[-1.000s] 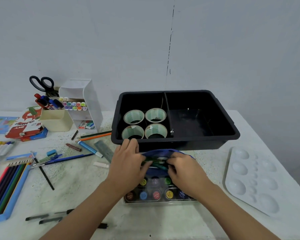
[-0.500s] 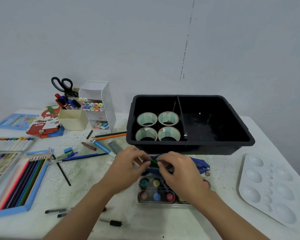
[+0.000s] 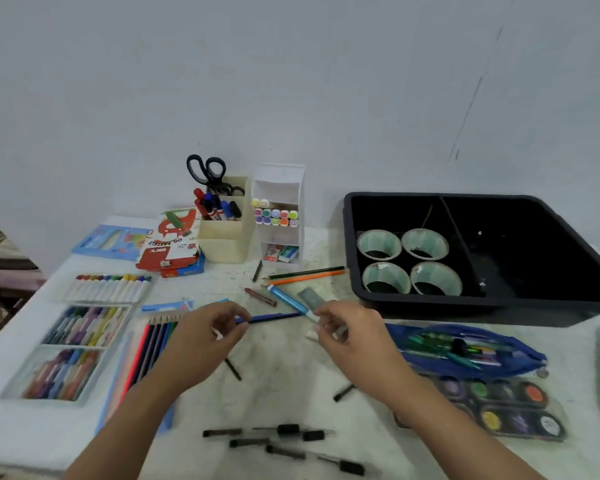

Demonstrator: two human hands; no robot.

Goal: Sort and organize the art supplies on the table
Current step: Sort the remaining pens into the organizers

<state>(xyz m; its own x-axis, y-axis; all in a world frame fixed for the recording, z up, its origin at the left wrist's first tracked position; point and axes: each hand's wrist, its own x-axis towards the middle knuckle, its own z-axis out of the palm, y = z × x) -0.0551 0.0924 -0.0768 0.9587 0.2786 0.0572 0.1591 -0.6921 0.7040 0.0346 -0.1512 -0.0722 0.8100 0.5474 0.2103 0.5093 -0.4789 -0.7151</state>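
Centre frame: left hand (image 3: 205, 337) pinches a thin dark blue pencil (image 3: 274, 318) over the white desk (image 3: 291, 386); right hand (image 3: 350, 336) curled beside it, grip unclear.

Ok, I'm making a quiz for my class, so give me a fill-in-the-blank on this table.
The black bin holds ___ tape rolls.
They sit in its ___ compartment.
The scissors stand in the cream holder, handles ___.
Missing: four; left; up.

dark blue pencil (image 3: 271, 318) lies flat on the table (image 3: 284, 386); open blue pouch (image 3: 426, 362) of pens lies to its right.
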